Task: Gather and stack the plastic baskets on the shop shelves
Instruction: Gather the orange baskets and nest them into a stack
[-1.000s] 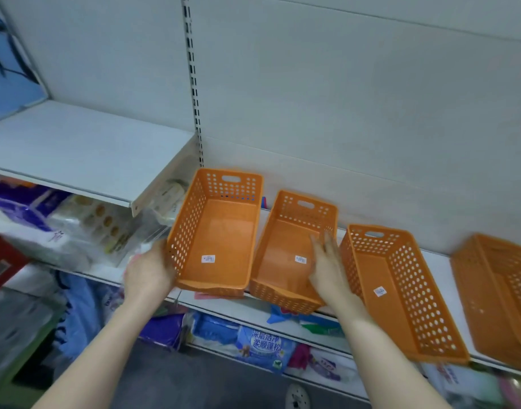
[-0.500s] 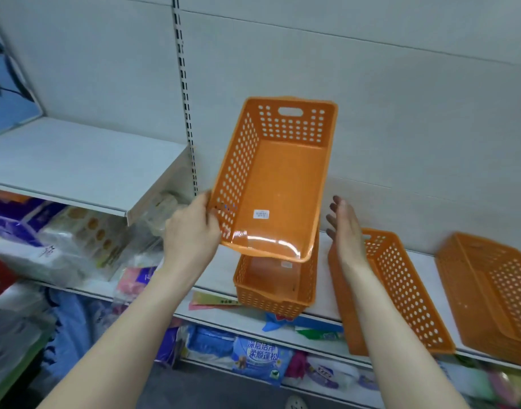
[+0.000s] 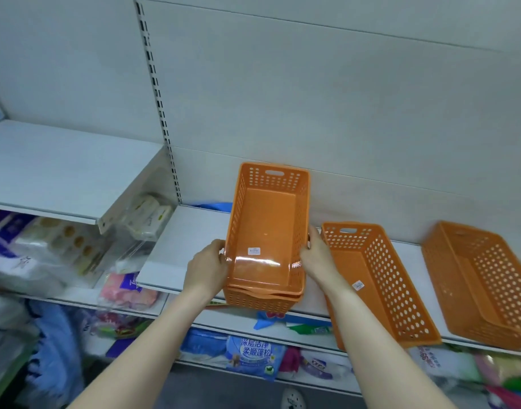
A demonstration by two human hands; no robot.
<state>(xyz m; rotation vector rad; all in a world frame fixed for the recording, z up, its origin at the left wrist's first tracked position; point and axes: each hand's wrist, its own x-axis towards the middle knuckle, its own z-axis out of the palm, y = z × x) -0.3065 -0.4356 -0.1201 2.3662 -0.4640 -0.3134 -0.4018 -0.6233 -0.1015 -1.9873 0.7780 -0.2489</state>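
Note:
Two orange perforated plastic baskets are nested into one stack (image 3: 268, 231) on the white shelf (image 3: 182, 246), the upper one sitting inside the lower. My left hand (image 3: 207, 265) grips the stack's left wall near the front. My right hand (image 3: 316, 258) presses on its right wall. A third orange basket (image 3: 380, 278) lies just right of my right hand, slightly askew. A fourth orange basket (image 3: 483, 281) sits at the far right of the same shelf.
A higher white shelf (image 3: 61, 166) juts out on the left, with packaged goods (image 3: 76, 246) beneath it. Packets (image 3: 253, 357) fill the shelves below. A slotted upright (image 3: 157, 93) runs up the grey back panel.
My left hand lifted the leftmost basket and lowered it into the basket beside it. My right hand moved from hovering open onto the stack's right side.

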